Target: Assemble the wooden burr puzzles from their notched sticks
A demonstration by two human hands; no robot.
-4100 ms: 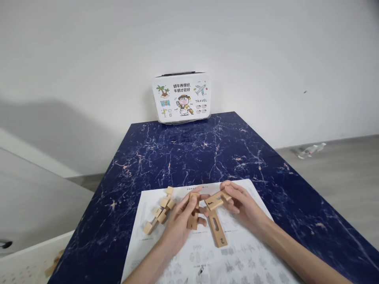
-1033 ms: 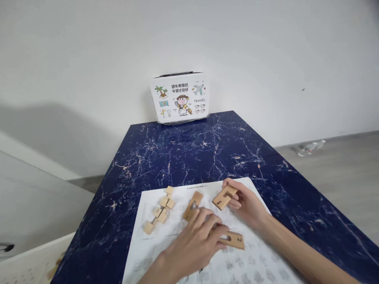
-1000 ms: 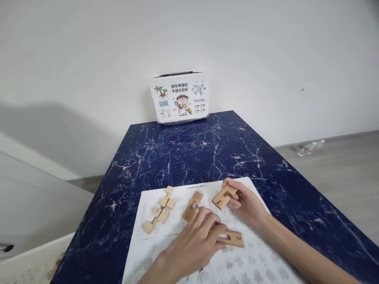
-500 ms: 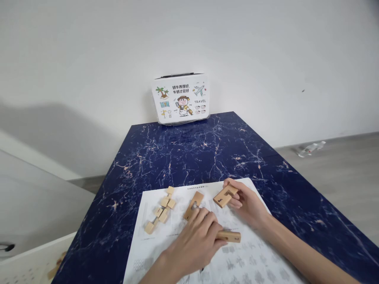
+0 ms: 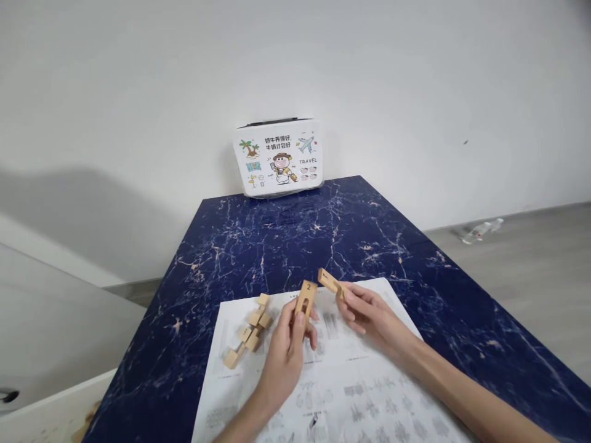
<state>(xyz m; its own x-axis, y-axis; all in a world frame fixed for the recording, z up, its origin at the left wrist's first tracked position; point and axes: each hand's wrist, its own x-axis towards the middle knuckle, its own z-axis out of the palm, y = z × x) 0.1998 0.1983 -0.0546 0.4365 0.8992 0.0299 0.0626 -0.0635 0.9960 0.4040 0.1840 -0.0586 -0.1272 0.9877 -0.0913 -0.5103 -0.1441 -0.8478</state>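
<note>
My left hand (image 5: 282, 351) grips a slotted wooden puzzle piece (image 5: 308, 291) marked 2, held upright with the thumb on its near face. My right hand (image 5: 378, 320) pinches another wooden puzzle piece (image 5: 329, 280) near its right end; a dark mark shows on it, too small to read. The two pieces are close together but apart, above the top edge of a printed paper sheet (image 5: 392, 292). Left of my left hand, several small wooden cubes (image 5: 253, 318) lie joined in a jagged chain on the sheet. My fingers hide parts of both held pieces.
The sheet lies on a dark blue marbled table (image 5: 295, 240). A white case (image 5: 281, 160) with cartoon prints stands at the far end against the wall. A clear plastic bottle (image 5: 482, 231) lies on the floor at right. A white drawer (image 5: 55, 406) is at lower left.
My left hand has lifted and turned, bringing the piece marked 2 upright. The right-hand piece has moved left towards it and turned. The piece marked 1 no longer shows on the sheet.
</note>
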